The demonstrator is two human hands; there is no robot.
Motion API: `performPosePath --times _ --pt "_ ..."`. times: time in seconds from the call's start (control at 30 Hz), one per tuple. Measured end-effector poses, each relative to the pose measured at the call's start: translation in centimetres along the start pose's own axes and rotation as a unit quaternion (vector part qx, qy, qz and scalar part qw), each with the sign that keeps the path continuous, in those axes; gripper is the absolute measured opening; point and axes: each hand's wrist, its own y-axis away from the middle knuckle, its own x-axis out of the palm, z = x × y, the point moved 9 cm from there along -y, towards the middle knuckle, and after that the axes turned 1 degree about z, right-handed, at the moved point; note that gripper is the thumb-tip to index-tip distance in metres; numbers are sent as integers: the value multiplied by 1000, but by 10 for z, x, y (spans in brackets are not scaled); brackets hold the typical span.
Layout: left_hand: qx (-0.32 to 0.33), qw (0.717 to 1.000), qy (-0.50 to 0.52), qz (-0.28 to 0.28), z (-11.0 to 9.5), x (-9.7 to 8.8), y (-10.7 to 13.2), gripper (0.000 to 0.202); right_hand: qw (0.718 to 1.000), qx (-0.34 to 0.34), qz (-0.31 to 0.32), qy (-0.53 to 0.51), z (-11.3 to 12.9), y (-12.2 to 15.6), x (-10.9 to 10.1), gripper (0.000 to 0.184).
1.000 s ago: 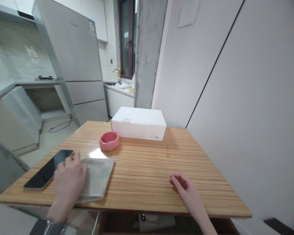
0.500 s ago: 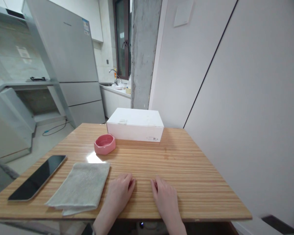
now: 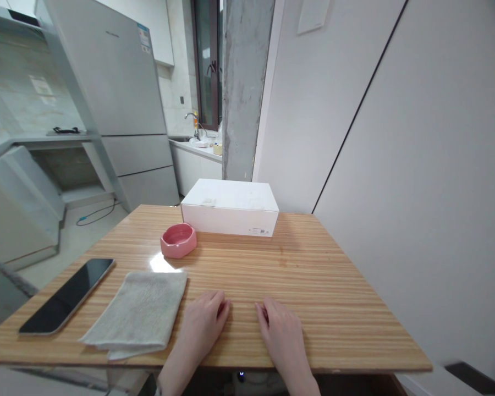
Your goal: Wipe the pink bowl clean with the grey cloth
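My left hand [image 3: 204, 322] rests on the wooden table [image 3: 322, 286] near its front edge, fingers loosely curled, holding nothing. My right hand [image 3: 281, 330] lies just to its right in the same pose, also empty. A folded grey cloth [image 3: 140, 313] lies to the left of my left hand, not touched. A dark phone [image 3: 68, 294] lies screen up at the far left. A small pink bowl [image 3: 178, 240] stands further back, in front of a closed white box [image 3: 231, 206].
A white wall runs along the table's right side. A concrete pillar [image 3: 243, 88] stands behind the box. To the left are a tall fridge [image 3: 115, 99], a kitchen counter and a floor cable. A sink with tap [image 3: 190, 124] is far back.
My left hand left the cloth and moved right; my right hand moved left. Both came to rest side by side at the table's front middle and have stayed there since.
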Motion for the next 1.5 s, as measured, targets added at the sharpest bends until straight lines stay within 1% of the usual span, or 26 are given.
performPosePath --times 0.3,0.53,1.13,1.27,1.5 --pt "4 1000 -2 3 0 1 0 26 1000 4 6 -17 -1 0 1 32" --pt "5 1000 -4 -4 -1 0 -2 26 1000 0 -7 -16 0 0 -1 33" --pt "-1 1000 2 4 -1 -3 0 25 1000 6 14 -16 -2 0 2 30" --pt "-4 1000 3 10 -1 -1 -1 25 1000 2 0 -16 -2 1 3 31" --pt "-3 1000 4 5 1 2 0 25 1000 -4 -17 -21 -3 3 4 32"
